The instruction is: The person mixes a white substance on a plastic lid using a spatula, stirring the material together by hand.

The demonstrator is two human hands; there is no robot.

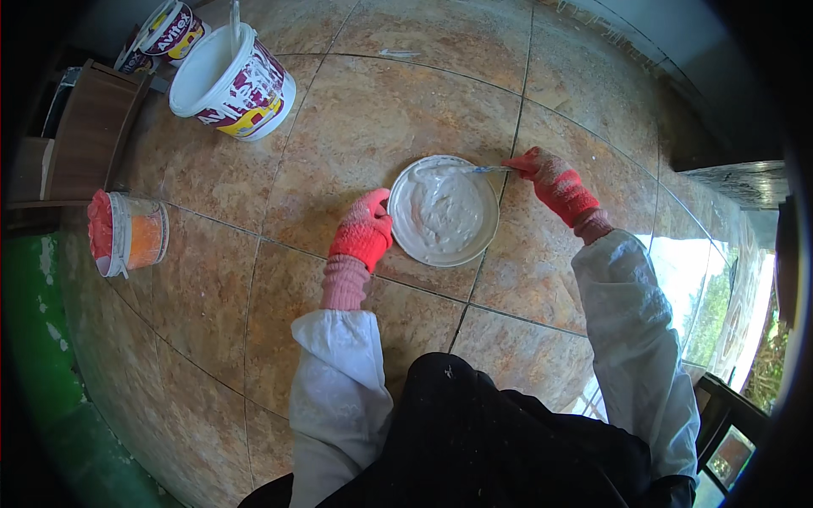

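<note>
A round white container (444, 244) holding thick off-white paste (444, 209) rests on the tiled floor in front of me. My left hand (364, 228), in a red coated work glove, grips its left rim, with the fingertips partly hidden. On the other side my right hand (551, 181), gloved alike and dusted with white, pinches the end of a thin tool (486, 169). The tool lies across the far rim, its other end in the paste. Paste covers that end, so its exact kind cannot be told.
A large Avitex bucket (254, 95) with a handle sticking out stands at the far left, beside another Avitex bucket (174, 35). Nearer are brown wooden furniture (92, 127) and a small tub (147, 232) with red material in it. A green wall (38, 330) borders the left.
</note>
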